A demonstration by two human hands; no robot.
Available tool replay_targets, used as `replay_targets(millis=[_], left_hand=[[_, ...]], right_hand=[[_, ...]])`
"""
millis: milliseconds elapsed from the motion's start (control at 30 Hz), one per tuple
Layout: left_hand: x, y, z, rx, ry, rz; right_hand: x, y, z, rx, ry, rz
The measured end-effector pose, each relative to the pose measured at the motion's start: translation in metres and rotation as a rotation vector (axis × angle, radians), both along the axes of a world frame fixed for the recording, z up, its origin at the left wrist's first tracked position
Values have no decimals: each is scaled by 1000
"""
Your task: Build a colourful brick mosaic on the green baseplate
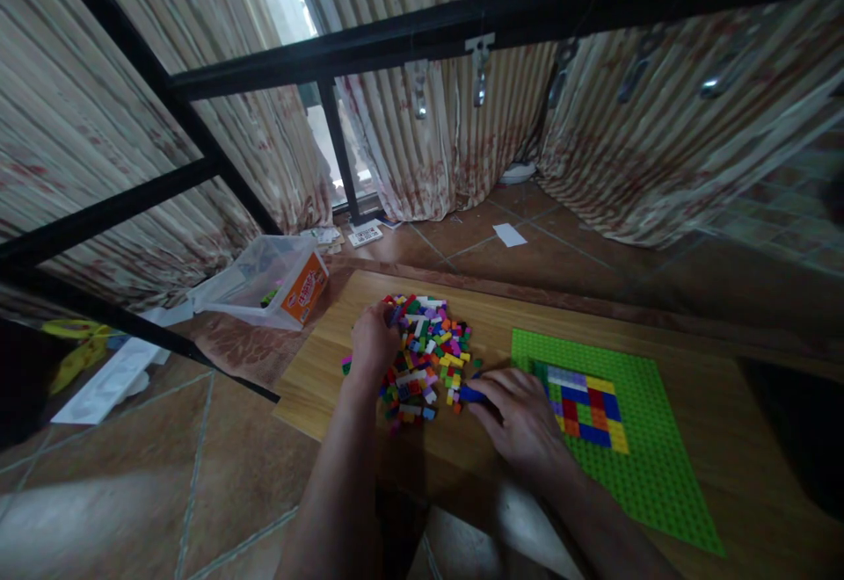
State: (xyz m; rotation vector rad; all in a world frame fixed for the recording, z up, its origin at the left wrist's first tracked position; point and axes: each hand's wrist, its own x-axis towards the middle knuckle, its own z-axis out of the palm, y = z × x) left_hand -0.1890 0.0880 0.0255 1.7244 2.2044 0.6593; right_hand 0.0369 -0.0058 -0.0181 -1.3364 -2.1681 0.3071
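Observation:
A heap of small toy building bricks (422, 347) in many colours lies on the wooden board. My left hand (374, 341) reaches into the far left side of the heap with curled fingers. Red and dark blue bricks show at its fingertips; what the fingers hold, if anything, is hidden. At the heap's right edge, my right hand (518, 409) pinches a blue brick (470, 394) between thumb and fingers. Just right of that hand is a green studded baseplate (665, 448). A patch of red, blue, yellow and lilac bricks (597, 409) sits on it, partly covered by the hand.
The wooden board (316, 369) carries the heap and baseplate. Beyond its left end stands a clear plastic box (264, 286) with an orange label. A black metal frame (422, 35) crosses in front of the curtains (435, 149). A dark object (797, 422) lies at right.

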Motion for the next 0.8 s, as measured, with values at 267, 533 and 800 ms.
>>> replay_targets(millis=[267,533,800], left_hand=[[8,-2,-1,47,-806,-111],[88,-43,7,-282,-1268,-413],[118,-53,6,-359,-1441,-330]], right_hand=[[7,0,8,8,277,-124],[21,8,28,-329,954,-288],[25,11,36,-425,1139,-278]])
